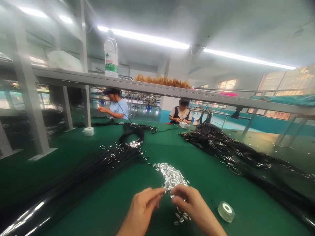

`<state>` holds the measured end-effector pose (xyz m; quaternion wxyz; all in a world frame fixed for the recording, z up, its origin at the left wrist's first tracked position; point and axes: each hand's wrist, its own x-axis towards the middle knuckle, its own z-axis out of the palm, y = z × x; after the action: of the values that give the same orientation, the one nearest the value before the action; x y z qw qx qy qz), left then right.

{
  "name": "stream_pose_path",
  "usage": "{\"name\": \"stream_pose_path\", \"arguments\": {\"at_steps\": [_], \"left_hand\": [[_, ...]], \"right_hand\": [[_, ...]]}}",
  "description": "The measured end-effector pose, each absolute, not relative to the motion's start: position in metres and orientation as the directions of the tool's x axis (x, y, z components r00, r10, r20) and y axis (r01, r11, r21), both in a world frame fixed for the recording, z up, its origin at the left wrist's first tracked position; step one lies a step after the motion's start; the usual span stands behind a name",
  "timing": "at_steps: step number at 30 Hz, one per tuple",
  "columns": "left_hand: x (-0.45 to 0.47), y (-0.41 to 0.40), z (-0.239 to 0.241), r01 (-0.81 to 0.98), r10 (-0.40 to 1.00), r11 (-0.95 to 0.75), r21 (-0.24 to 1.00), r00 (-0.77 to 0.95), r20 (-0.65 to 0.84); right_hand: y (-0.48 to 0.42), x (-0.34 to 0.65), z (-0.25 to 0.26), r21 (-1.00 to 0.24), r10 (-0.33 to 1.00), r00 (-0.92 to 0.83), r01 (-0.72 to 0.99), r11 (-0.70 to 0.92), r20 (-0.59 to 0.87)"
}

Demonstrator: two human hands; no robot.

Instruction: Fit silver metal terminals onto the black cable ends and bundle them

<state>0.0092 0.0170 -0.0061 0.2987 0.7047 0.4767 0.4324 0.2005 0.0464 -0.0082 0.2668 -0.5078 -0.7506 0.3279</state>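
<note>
A: Green felt covers the whole table [103, 209], and a grey shelf [157, 88] runs across above it with a water bottle [111, 55] standing on top.

B: And the black heaps?

A: Two bundles of black cords, one [93, 170] running down to the left corner, the other [236, 154] stretching off to the right. Two people sit at the far edge, one in a light blue shirt [117, 106], one in a dark top [181, 113].

B: Nearer in?

A: A pile of small silver metal sleeves [172, 177] lies between the bundles, just ahead of the hands. A roll of clear tape [225, 211] sits right of the right hand, and a white roll [89, 131] stands by a shelf post.

B: The hands?

A: The left hand [142, 209] and right hand [192, 205] meet at the fingertips at the pile's near edge, pinching a small silver piece [166, 190] between them. Which hand grips it, I cannot tell.
</note>
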Motion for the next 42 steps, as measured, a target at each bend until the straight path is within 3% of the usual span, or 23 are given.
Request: {"name": "stream_pose_path", "arguments": {"at_steps": [3, 8, 12, 14, 16, 19, 20, 21, 23, 32, 35, 37, 42], "left_hand": [[0.007, 0.018, -0.002, 0.353, 0.96, -0.279, 0.893, 0.133, 0.247], [0.009, 0.016, 0.003, 0.391, 0.984, -0.177, 0.903, 0.081, 0.157], [0.006, 0.018, 0.002, 0.425, 0.989, -0.148, 0.893, 0.091, 0.121], [0.002, 0.018, 0.003, 0.413, 0.988, -0.143, 0.9, 0.106, 0.108], [-0.002, 0.016, 0.004, 0.399, 0.988, -0.147, 0.905, 0.11, 0.111], [-0.005, 0.013, 0.004, 0.4, 0.988, -0.15, 0.904, 0.081, 0.128], [-0.005, 0.012, 0.003, 0.398, 0.989, -0.15, 0.905, 0.072, 0.132], [-0.004, 0.011, 0.001, 0.396, 0.989, -0.15, 0.906, 0.063, 0.136], [-0.002, 0.009, -0.002, 0.398, 0.986, -0.164, 0.902, 0.051, 0.157], [0.001, 0.009, -0.006, 0.461, 0.967, -0.237, 0.855, 0.03, 0.252], [0.0, 0.009, -0.004, 0.486, 0.967, -0.236, 0.841, 0.031, 0.254], [-0.001, 0.008, -0.004, 0.495, 0.97, -0.221, 0.841, 0.02, 0.244], [-0.004, 0.011, -0.011, 0.539, 0.962, -0.257, 0.803, 0.062, 0.266]], "right_hand": [[0.05, 0.201, -0.027, -0.529, 0.953, -0.304, 0.806, 0.266, 0.016], [0.049, 0.181, -0.043, -0.375, 0.952, -0.301, 0.89, 0.259, -0.055], [0.049, 0.177, -0.028, -0.313, 0.945, -0.327, 0.899, 0.306, -0.016], [0.05, 0.18, -0.018, -0.33, 0.943, -0.332, 0.886, 0.325, 0.035], [0.05, 0.184, -0.011, -0.46, 0.933, -0.342, 0.815, 0.352, 0.108], [0.049, 0.187, -0.007, -0.859, 0.907, -0.368, 0.376, 0.348, 0.206], [0.048, 0.187, -0.007, -0.932, 0.905, -0.363, 0.193, 0.307, 0.223], [0.048, 0.187, -0.006, -0.963, 0.908, -0.352, 0.057, 0.263, 0.227], [0.048, 0.187, -0.006, -0.976, 0.924, -0.315, -0.046, 0.211, 0.215], [0.051, 0.189, -0.014, -0.976, 0.935, -0.287, -0.128, 0.178, 0.209], [0.049, 0.187, -0.013, -0.974, 0.935, -0.273, -0.075, 0.212, 0.225], [0.047, 0.186, -0.011, -0.947, 0.922, -0.256, 0.062, 0.314, 0.289], [0.04, 0.185, -0.013, -0.611, 0.728, -0.306, 0.4, 0.683, 0.614]]}}
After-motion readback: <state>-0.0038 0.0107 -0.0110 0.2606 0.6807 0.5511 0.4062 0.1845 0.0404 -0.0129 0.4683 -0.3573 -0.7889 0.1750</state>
